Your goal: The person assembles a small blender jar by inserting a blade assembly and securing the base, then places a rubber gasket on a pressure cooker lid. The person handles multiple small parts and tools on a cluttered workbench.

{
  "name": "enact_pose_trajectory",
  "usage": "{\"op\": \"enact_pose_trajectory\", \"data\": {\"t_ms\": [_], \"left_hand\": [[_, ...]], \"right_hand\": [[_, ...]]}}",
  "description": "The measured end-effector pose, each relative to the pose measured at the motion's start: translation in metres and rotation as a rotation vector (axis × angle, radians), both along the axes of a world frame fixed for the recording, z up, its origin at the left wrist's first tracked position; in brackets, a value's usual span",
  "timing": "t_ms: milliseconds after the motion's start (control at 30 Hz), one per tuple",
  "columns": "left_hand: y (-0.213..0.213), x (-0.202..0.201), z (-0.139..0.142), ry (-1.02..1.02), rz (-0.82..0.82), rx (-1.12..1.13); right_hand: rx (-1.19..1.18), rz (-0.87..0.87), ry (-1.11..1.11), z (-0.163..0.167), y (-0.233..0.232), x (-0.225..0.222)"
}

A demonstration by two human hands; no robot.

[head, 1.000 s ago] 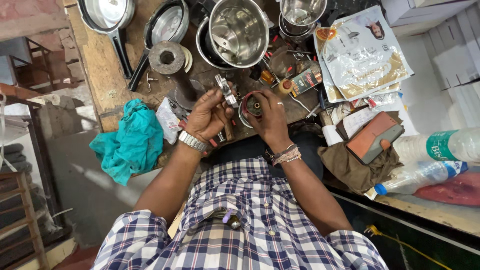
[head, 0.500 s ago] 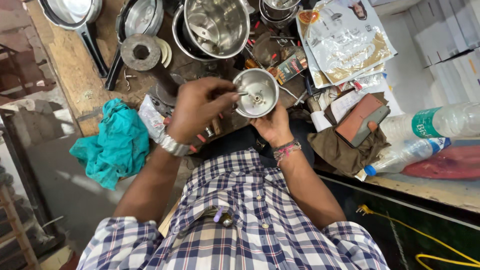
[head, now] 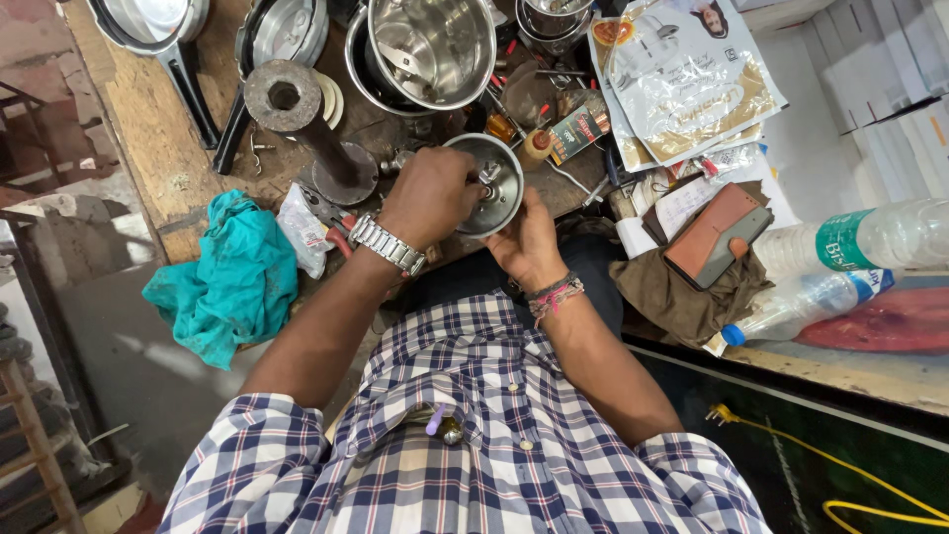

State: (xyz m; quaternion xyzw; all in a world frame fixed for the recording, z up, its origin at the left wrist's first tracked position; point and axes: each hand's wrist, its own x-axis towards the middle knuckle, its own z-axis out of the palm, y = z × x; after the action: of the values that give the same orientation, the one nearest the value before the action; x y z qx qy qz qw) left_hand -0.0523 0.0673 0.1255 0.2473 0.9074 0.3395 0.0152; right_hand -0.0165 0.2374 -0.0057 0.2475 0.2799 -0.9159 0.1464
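Looks like mid-job: the right hand [head: 531,240] cups a small steel lid [head: 491,183] from below at the workbench [head: 129,129] edge while the left hand [head: 430,196] pinches its centre fitting, so that part isn't finished.

The left hand [head: 430,195] hides the near rim of the steel lid [head: 491,180]; its fingertips are out of sight.

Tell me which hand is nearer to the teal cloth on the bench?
The left hand. It works at the small steel lid, a short way right of the teal cloth. The right hand supports the lid from below, farther right.
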Motion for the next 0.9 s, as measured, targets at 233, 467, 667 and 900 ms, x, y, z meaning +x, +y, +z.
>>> {"op": "enact_pose_trajectory", "data": {"t_ms": [233,467,667,900], "left_hand": [[-0.001,-0.002,-0.011,-0.014,0.031,-0.064],[-0.005,0.001,-0.013,-0.024,0.035,-0.016],[-0.005,0.002,-0.018,-0.008,0.047,-0.038],[-0.031,-0.009,-0.035,-0.008,0.02,0.106]], "right_hand": [[0.003,0.066,0.113,-0.001,-0.001,0.002],[0.053,0.051,0.034,-0.001,-0.003,0.003],[0.009,0.065,0.105,-0.004,-0.004,0.001],[0.068,0.219,0.282,0.043,0.005,0.017]]}}
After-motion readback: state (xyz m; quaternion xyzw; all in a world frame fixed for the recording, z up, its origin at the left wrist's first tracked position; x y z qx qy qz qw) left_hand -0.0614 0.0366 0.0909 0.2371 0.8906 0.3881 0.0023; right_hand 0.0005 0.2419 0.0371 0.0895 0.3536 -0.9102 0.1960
